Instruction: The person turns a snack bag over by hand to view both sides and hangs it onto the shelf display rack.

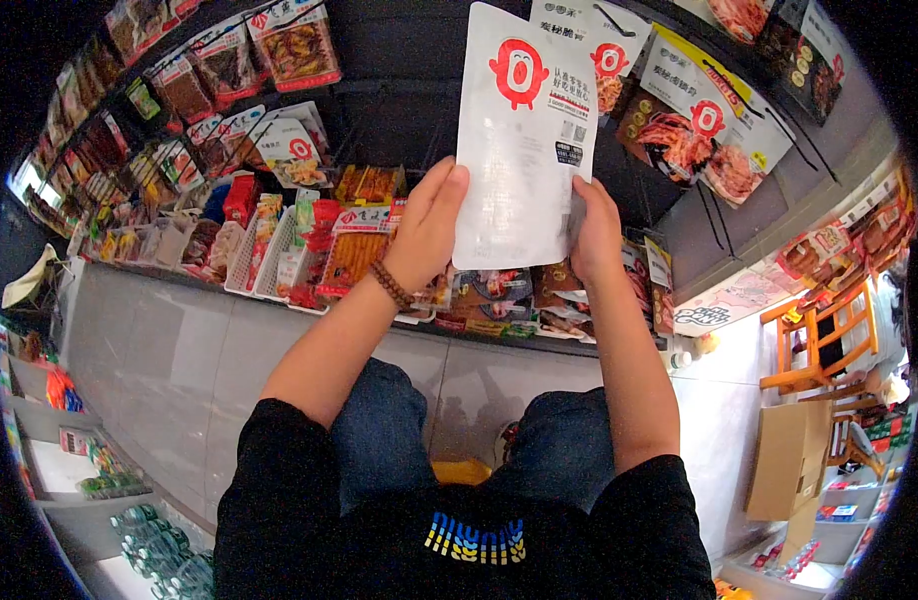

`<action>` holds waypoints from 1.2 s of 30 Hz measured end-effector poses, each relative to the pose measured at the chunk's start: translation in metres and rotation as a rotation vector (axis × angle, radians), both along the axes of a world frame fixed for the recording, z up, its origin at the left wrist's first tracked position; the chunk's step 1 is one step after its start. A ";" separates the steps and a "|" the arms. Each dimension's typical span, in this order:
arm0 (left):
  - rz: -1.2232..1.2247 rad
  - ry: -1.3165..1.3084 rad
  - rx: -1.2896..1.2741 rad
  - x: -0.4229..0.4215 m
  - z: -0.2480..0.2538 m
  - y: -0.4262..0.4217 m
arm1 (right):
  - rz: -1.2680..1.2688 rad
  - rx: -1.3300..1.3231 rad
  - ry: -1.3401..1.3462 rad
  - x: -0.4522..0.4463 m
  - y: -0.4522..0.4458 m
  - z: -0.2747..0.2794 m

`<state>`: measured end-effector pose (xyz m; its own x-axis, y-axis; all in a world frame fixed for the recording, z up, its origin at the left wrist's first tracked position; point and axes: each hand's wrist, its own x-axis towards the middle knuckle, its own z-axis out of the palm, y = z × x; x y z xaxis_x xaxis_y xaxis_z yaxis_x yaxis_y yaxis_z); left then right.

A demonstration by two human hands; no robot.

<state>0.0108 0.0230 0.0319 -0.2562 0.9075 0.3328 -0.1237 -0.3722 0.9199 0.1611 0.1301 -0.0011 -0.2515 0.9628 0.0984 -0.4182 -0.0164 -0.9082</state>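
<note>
A white snack pouch (519, 190) with a red cartoon figure and printed text is held upright in front of the shelf. My left hand (431, 225), with a beaded bracelet at the wrist, grips its left edge, thumb on the near face. On the opposite edge, my right hand (596, 230) is closed round the pouch, its fingers partly behind. Just beyond my left hand lies a packet of orange-brown snack sticks (359, 248) on the low shelf. Similar pouches (709, 110) hang on hooks to the right of the held one.
White plastic baskets (269, 255) with packets line the bottom shelf. More packaged snacks (294, 45) hang at upper left. At right are a wooden chair (824, 340) and an open cardboard box (784, 460). Green bottles (159, 550) stand at lower left on the tiled floor (159, 340) side.
</note>
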 end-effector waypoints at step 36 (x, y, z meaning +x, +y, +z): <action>0.112 0.080 0.007 -0.028 -0.024 0.021 | -0.055 0.059 -0.048 0.000 0.001 -0.002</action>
<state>-0.0175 0.0442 0.0074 -0.3284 0.8722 0.3626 -0.0078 -0.3864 0.9223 0.1609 0.1308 -0.0036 -0.2042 0.9682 0.1446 -0.3729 0.0597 -0.9260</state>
